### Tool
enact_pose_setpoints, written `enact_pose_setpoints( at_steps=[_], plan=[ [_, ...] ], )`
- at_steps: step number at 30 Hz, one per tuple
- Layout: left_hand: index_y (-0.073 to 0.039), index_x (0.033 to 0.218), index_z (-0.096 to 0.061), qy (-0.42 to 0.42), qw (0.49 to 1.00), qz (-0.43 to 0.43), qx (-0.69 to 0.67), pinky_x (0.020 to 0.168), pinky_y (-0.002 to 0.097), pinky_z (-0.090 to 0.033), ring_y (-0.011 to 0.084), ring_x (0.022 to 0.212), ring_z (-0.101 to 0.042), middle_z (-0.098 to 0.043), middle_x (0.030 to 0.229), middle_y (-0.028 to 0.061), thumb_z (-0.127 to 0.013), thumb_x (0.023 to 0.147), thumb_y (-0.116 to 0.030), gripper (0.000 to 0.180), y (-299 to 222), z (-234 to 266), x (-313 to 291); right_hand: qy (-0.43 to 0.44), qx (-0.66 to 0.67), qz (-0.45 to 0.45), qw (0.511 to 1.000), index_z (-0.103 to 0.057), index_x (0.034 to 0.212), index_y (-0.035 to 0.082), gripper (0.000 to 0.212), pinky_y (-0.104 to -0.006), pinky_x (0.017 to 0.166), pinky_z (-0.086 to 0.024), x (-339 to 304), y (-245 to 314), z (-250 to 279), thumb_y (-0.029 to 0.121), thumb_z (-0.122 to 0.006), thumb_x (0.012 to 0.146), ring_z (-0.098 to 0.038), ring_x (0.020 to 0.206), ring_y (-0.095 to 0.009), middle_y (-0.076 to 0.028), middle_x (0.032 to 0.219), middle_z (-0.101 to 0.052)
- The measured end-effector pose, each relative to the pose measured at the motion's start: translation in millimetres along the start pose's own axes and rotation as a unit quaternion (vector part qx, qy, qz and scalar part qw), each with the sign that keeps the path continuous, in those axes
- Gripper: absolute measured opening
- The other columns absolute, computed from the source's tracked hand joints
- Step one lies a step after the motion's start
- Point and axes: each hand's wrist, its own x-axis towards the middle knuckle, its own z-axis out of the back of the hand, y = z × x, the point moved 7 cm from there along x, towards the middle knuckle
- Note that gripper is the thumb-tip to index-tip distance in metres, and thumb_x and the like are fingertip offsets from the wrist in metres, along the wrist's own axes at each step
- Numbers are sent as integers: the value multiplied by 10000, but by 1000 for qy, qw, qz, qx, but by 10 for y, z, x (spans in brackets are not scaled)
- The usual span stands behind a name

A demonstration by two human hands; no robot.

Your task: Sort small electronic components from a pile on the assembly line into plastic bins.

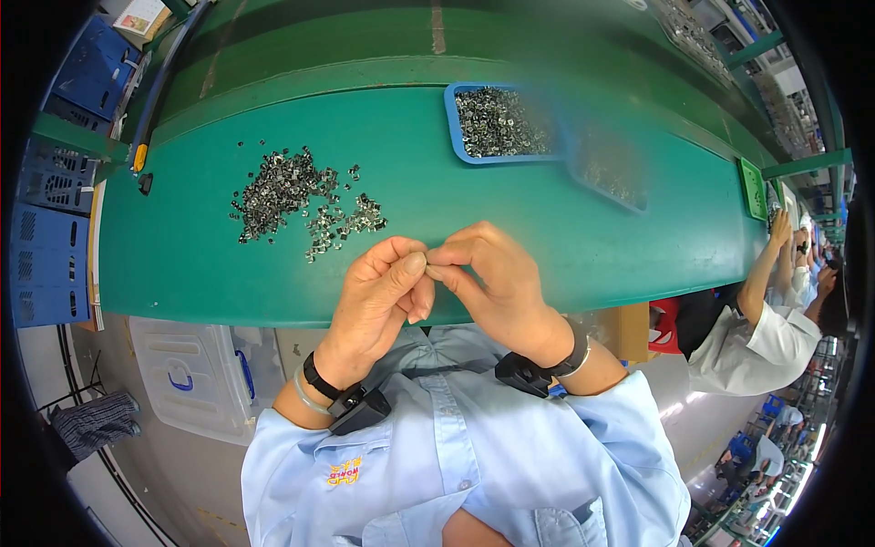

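My left hand [385, 284] and my right hand [483, 272] meet fingertip to fingertip above the near edge of the green work table [410, 164]. Both are closed in a pinch, thumbs against forefingers. Whatever lies between the fingertips is too small and too covered to name. Beyond my left hand spreads a heap of small black and silvery metal parts [283, 190], with a smaller, brighter cluster of parts [363, 215] at its right side. Farther off to the right, a blue tray [450, 128] is full of similar small parts.
A second tray [609, 169], blurred, adjoins the blue one. A green tray [753, 189] lies at the table's far right end. Blue crates [50, 260] stack at the left, and a clear lidded bin [187, 378] stands below. A co-worker in white [761, 342] sits at the right.
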Motion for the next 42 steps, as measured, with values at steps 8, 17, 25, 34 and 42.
enact_pose_setpoints(
  at_steps=[8,17,25,34,42],
  plan=[
    [-31,949,-544,-7,999,8,39,467,227,-379,103,550,-505,-563,682,44,-540,941,-206,176,-29,-54,12,-2,6,-9,1000,-612,878,72,164,-307,638,-471,-6,-54,15,21,-702,750,-589,764,-211,-59,830,-604],
    [-28,956,-531,17,1000,6,24,479,227,-377,107,544,-481,-550,669,62,-504,959,-220,194,-61,-113,6,-10,38,-11,999,-615,881,70,174,-296,646,-472,2,-65,55,10,-705,744,-587,771,-201,-63,844,-603],
    [-30,975,-539,25,1000,7,-4,475,226,-382,102,554,-499,-568,689,61,-540,940,-197,170,-24,-80,6,-3,47,-8,999,-622,900,75,180,-305,672,-473,-10,-68,36,16,-702,750,-585,793,-206,-58,859,-613],
    [-31,966,-551,8,998,-31,60,489,211,-406,96,570,-532,-604,704,63,-575,917,-162,141,-84,-22,10,2,53,-15,998,-632,910,74,184,-303,677,-474,-14,-73,58,18,-699,748,-590,805,-207,-53,860,-624],
    [-25,933,-553,23,981,-101,164,523,203,-436,103,617,-573,-625,729,81,-588,895,-92,85,-199,-14,-36,16,26,20,999,-629,894,64,175,-306,639,-473,28,34,134,20,-699,739,-591,759,-208,-51,843,-616]
  ],
)
